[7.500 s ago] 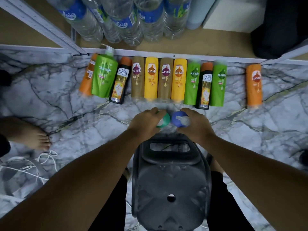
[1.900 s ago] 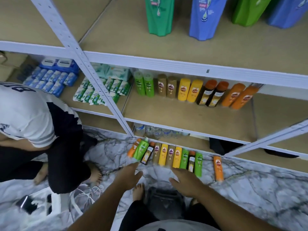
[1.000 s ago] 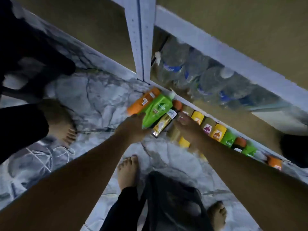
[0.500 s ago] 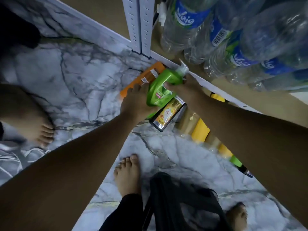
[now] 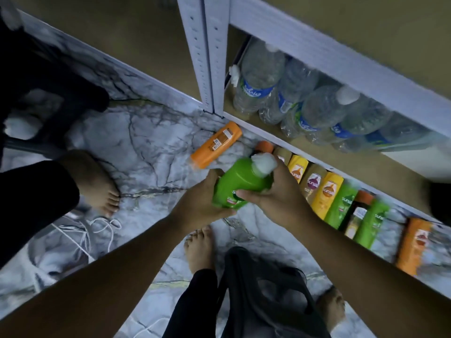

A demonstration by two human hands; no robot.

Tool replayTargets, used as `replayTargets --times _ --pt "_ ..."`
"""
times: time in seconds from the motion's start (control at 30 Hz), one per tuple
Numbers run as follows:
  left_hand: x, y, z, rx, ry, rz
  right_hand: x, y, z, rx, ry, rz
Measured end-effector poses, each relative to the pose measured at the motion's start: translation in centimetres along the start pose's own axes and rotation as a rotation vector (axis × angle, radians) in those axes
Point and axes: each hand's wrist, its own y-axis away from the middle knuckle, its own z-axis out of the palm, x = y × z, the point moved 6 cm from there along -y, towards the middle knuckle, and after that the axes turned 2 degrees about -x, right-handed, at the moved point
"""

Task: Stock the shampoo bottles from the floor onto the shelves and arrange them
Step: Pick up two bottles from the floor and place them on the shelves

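A large green pump shampoo bottle point(image 5: 240, 181) with a white pump top is lifted off the marble floor, held by both hands. My left hand point(image 5: 202, 206) cups its base and my right hand point(image 5: 278, 191) grips its upper body. An orange bottle point(image 5: 216, 145) lies alone on the floor just beyond it. A row of several yellow, brown, green and dark shampoo bottles point(image 5: 327, 191) lies along the shelf's bottom edge to the right, ending with another orange bottle point(image 5: 413, 245) set apart.
A white shelf upright point(image 5: 207, 52) stands ahead, with clear water bottles point(image 5: 300, 98) on the lowest shelf. A black stool point(image 5: 268, 296) sits between my feet. Another person's bare foot point(image 5: 97, 184) and a white cable point(image 5: 85, 232) are at the left.
The green pump bottle has come up off the floor in both hands and away from the row. My view has pulled back from the shelf.
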Motion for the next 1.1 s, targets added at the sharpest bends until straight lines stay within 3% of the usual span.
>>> replayTargets --times 0.43,0.87,1.1 --pt "26.4 16.2 -7.2 0.064 -0.063 0.221 -21.7 21.9 -15.2 0.117 0.06 -0.211" --pt "57.0 30.7 -12.8 0.082 -0.101 0.579 -42.6 45.5 -31.3 0.555 0.054 -0.473" --pt "69.9 34.7 -14.8 0.12 -0.139 0.765 -49.6 51.6 -38.7 0.724 0.094 -0.605"
